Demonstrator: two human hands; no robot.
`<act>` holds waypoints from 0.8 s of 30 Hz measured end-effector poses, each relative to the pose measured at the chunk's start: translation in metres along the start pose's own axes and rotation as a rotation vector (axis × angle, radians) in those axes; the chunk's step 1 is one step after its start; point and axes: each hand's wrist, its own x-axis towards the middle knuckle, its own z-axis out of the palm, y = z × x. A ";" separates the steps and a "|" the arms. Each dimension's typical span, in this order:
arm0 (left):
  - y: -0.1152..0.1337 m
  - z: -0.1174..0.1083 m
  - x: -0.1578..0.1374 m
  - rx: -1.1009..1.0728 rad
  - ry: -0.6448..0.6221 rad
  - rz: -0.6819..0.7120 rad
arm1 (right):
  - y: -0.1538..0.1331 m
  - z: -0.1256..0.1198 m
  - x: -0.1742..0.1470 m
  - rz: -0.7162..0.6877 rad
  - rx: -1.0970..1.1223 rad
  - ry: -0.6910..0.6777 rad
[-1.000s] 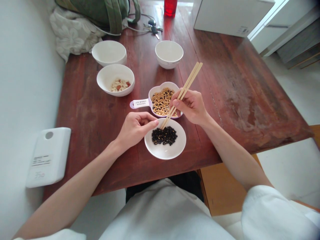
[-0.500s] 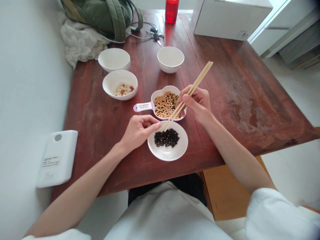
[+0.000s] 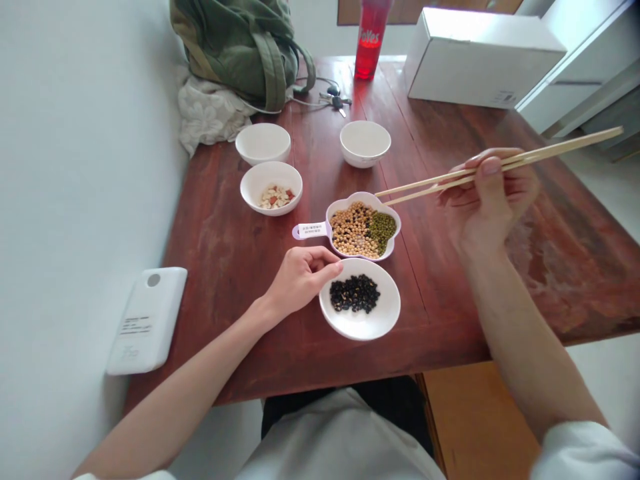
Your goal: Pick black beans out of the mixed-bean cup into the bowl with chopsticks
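My right hand (image 3: 493,193) grips a pair of wooden chopsticks (image 3: 543,152), raised to the right. Their tips, slightly apart and with nothing visible between them, point left over the back rim of a flower-shaped dish (image 3: 329,230) with a labelled handle. This dish holds yellow soybeans (image 3: 353,223) mixed with some black beans, and green mung beans (image 3: 383,229) in its right part. Just in front is a white bowl (image 3: 360,328) with a heap of black beans (image 3: 355,293). My left hand (image 3: 305,277) pinches that bowl's left rim between thumb and fingers.
A white bowl with nuts (image 3: 277,197) sits at the left, another bowl (image 3: 263,143) behind it, and a third (image 3: 365,142) further right. Beyond are a green bag (image 3: 235,53), keys (image 3: 336,101), a red bottle (image 3: 370,47) and a white box (image 3: 480,63). A power bank (image 3: 147,320) lies near the left wall.
My right hand has swung the chopsticks up and right, away from the black beans, to behind the flower-shaped dish. My left hand stays on the bowl rim. The camera view has shifted.
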 end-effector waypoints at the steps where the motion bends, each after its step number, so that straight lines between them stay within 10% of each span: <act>1: 0.000 0.000 0.000 -0.001 0.001 0.000 | 0.001 -0.001 0.002 -0.008 -0.051 -0.023; 6: 0.003 0.001 0.000 -0.011 0.006 0.014 | 0.019 -0.009 -0.002 0.039 -0.351 -0.288; 24: 0.003 0.000 -0.001 -0.011 0.001 -0.040 | 0.044 -0.010 -0.035 0.081 -0.396 -0.171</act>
